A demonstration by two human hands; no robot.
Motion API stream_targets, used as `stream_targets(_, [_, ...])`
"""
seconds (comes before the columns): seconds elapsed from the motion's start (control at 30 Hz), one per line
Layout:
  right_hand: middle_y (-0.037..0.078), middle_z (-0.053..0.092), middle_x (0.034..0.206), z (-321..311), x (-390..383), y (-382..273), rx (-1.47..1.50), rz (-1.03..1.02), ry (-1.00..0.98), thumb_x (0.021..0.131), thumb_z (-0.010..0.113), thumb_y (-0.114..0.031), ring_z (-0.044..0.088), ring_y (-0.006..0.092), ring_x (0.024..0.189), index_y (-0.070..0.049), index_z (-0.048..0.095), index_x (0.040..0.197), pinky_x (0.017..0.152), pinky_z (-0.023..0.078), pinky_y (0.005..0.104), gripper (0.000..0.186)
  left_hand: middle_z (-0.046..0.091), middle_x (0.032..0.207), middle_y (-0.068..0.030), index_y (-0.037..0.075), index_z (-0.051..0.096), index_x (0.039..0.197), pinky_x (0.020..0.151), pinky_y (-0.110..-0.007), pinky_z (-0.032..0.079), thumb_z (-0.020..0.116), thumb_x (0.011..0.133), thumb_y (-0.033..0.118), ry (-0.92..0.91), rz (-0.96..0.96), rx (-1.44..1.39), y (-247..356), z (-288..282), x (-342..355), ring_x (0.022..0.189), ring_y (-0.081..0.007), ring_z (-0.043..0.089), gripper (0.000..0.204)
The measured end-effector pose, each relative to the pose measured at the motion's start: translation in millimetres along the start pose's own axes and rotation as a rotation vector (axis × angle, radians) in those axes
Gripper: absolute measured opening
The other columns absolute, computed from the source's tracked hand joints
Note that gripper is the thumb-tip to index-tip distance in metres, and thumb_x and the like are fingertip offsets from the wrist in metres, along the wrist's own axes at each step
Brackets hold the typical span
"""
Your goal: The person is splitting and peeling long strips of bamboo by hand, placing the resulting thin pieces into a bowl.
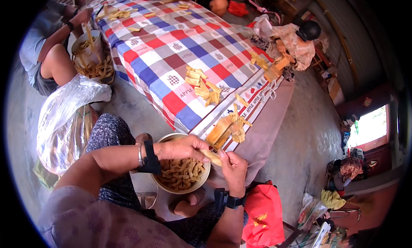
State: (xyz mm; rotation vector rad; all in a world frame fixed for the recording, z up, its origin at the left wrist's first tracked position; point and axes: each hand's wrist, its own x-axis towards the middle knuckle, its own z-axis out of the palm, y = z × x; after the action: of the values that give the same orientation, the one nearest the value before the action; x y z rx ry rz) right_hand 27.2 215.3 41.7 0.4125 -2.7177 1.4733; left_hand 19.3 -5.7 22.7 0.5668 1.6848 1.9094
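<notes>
Between my hands is a pale yellow strip [211,157] that looks like dried plant matter; its exact kind is unclear. My left hand [186,147] pinches its left end, with the fingers closed. My right hand [234,167] grips the other end between thumb and fingers. Just below them stands a light-coloured bucket [207,176] holding many curled brown pieces [182,174]. At the near corner of the table, close to my right hand, lies a pile of flat yellowish strips [227,129]. Another pile of strips [202,86] rests farther up the checked tablecloth [171,55].
To my left sits a clear plastic bag [71,123] filled with brown pieces. Another person [56,55] is beside a filled bucket [88,51] at far left. Across the table, a person [296,42] handles strips. A red bag [264,213] is near my right forearm.
</notes>
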Motion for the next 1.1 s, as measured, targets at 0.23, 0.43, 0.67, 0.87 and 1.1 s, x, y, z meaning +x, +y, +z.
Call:
stream_targets(0.23, [-0.006, 0.045, 0.058, -10.8, -21.4, -45.0, 0.602, -0.008, -0.167, 0.096, 0.059, -0.015, 0.037, 0.0029, 0.051, 0.003, 0.065, 0.085, 0.048, 0.027, 0.0213, 0.022, 0.064, 0.084, 0.0025, -0.001, 0.066, 0.092, 0.071, -0.02, 0.043, 0.061, 0.095, 0.014, 0.061, 0.195, -0.065, 70.4, 5.5, -11.5, 0.079, -0.0022, 0.053, 0.016])
stream_targets(0.43, [-0.001, 0.057, 0.07, 13.6, -12.2, -48.8, 0.722, 0.096, -0.103, 0.1, 0.052, -0.016, 0.036, 0.0002, 0.053, 0.001, 0.061, 0.121, 0.048, 0.027, 0.0176, 0.029, 0.058, 0.077, 0.0051, 0.002, 0.065, 0.096, 0.065, -0.019, 0.04, 0.057, 0.098, 0.015, 0.233, 0.077, -0.256, 35.0, 21.2, 2.3, 0.072, -0.0018, 0.049, 0.016])
stream_targets(0.67, [0.001, 0.062, 0.075, 30.3, 2.5, -25.3, 0.515, 0.228, -0.098, 0.102, 0.045, -0.013, 0.044, 0.0016, 0.054, -0.004, 0.055, 0.132, 0.049, 0.036, 0.017, 0.032, 0.064, 0.074, -0.011, -0.005, 0.061, 0.094, 0.063, -0.033, 0.047, 0.054, 0.093, 0.008, 0.519, 0.169, 0.25, 13.3, 20.8, 10.4, 0.069, -0.0172, 0.06, 0.014])
stream_targets(0.87, [0.003, 0.06, 0.088, 44.3, -0.3, 2.2, 0.617, 0.383, -0.264, 0.101, 0.043, -0.006, 0.051, 0.0047, 0.06, -0.006, 0.034, 0.147, 0.051, 0.042, 0.0186, 0.047, 0.06, 0.073, -0.0266, -0.008, 0.049, 0.094, 0.064, -0.048, 0.048, 0.064, 0.076, 0.014, 0.544, 0.128, 0.648, 5.3, 15.5, 6.1, 0.072, -0.0448, 0.062, 0.032])
stream_targets(1.1, [0.005, 0.063, 0.079, 58.3, -6.9, -10.2, 0.575, 0.362, -0.295, 0.097, 0.051, -0.005, 0.055, 0.009, 0.057, -0.009, 0.028, 0.15, 0.051, 0.046, 0.0219, 0.057, 0.057, 0.07, -0.0152, 0.0, 0.048, 0.087, 0.058, -0.037, 0.046, 0.063, 0.085, 0.009, 0.588, 0.077, 0.511, -15.7, 11.1, 8.9, 0.065, -0.0283, 0.059, 0.018])
